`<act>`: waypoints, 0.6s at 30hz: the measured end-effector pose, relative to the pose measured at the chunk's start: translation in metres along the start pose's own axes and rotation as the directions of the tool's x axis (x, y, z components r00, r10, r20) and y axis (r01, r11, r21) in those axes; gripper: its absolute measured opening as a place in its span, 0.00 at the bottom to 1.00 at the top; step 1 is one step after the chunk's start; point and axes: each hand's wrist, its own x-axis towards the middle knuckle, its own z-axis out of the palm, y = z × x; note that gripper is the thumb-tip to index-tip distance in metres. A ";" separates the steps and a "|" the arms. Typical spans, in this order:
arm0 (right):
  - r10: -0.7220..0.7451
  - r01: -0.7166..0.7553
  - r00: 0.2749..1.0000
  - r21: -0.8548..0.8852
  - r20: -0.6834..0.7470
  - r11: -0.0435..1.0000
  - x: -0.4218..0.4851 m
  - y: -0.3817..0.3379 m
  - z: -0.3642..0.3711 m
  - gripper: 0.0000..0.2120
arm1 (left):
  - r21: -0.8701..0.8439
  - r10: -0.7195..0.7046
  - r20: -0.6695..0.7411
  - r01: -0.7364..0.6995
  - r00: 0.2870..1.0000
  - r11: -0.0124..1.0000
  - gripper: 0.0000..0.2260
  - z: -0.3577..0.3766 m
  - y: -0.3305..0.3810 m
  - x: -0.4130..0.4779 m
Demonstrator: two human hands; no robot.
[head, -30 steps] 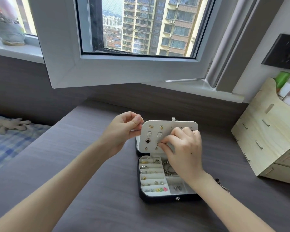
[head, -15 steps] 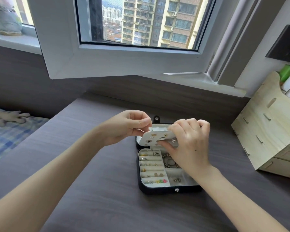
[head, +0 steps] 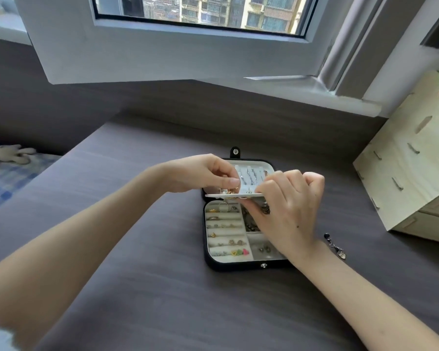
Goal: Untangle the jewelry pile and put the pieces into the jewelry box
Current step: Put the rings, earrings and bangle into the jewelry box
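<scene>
Dark grey counter (head: 142, 287) ran beneath an open window (head: 162, 59), with the black jewelry box (head: 238, 266) lying open at its middle. Over the last second the white earring panel (head: 228, 195) had swung from upright down to nearly level, edge-on to the camera, uncovering the lid pocket (head: 249, 173) on the far side. That suggested a stud was being seated or the panel folded away. The left hand (head: 200, 174) reached in from the left, fingertips pinched on the panel's left end, where something small and gold showed. The right hand (head: 289, 206) gripped the right end, thumb beneath, fingers curled over. Rings and earrings filled the near tray, while one loose chain (head: 336, 247) lay on the counter just right of the right wrist, probably the last piece to stow.
</scene>
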 end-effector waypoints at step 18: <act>0.007 -0.007 1.000 -0.018 -0.015 1.000 -0.001 -0.001 0.001 0.20 | 0.179 0.075 -0.024 -0.070 0.997 0.981 0.04 -0.002 0.004 0.003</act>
